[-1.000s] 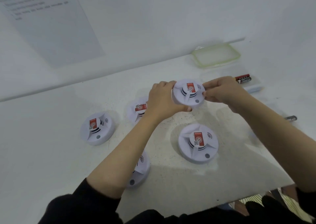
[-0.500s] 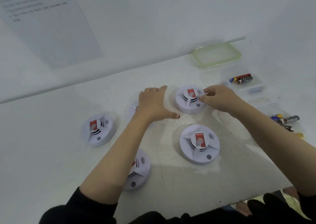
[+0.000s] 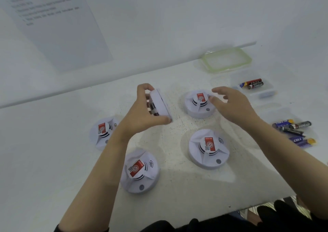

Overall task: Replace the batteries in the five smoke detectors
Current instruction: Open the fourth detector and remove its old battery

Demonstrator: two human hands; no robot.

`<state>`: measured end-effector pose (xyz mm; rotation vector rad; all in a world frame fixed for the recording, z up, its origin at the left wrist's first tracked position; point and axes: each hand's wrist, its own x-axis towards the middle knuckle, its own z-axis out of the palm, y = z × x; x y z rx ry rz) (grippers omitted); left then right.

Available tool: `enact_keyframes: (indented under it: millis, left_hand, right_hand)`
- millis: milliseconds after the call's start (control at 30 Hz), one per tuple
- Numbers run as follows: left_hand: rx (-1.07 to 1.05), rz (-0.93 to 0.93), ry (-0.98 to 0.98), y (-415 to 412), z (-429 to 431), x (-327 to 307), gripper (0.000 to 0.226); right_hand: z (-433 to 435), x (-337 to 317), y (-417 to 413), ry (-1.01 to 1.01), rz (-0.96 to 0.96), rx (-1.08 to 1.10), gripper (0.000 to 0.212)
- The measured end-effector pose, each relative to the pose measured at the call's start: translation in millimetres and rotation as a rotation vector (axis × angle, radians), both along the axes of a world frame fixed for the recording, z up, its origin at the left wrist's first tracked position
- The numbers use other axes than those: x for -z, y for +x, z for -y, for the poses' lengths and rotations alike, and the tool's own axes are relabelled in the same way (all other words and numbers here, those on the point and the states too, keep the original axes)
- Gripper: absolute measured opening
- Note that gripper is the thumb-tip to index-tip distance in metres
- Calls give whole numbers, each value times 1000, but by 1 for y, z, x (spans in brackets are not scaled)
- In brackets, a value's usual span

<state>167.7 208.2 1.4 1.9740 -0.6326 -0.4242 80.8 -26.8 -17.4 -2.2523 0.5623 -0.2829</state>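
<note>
free: table centre (image 3: 177, 134) | blocked: smoke detectors (image 3: 208, 148) ringed around it | right edge: loose batteries (image 3: 292, 127)

black sleeves (image 3: 81, 229) bunched at the elbows, bare forearms (image 3: 99, 175), bare left hand (image 3: 142, 114) and right hand (image 3: 234, 106), dark clothing (image 3: 204, 225) below

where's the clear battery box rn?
Head view: the box sits far right on the table, just nearer than the green-rimmed lid, beyond the right hand.

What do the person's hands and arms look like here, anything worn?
The left hand and right hand are bare: no gloves, rings or watch visible. Forearms uncovered. A black sleeve is pushed up at the left elbow.
</note>
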Motion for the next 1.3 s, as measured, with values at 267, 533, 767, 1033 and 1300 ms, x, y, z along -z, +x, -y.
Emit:
enact_keyframes:
  millis: [267, 533, 767, 1033, 1300]
  left_hand:
    - [93, -28, -424, -35, 21, -1, 86]
    - [104, 34, -324, -35, 10, 13, 88]
    - [102, 47, -161, -41, 0, 22, 102]
    - [68, 67, -153, -53, 3, 25, 100]
    - [54, 124, -159, -59, 0, 19, 89]
  right_hand:
    - [-33, -18, -26, 1046, 167, -403, 42]
    - [-35, -9, -31, 1017, 187, -467, 63]
    - [-42, -10, -33, 826, 121, -516, 70]
    - [-46, -13, -29, 772, 17, -695, 73]
    - [-46, -18, -24, 754, -24, -781, 73]
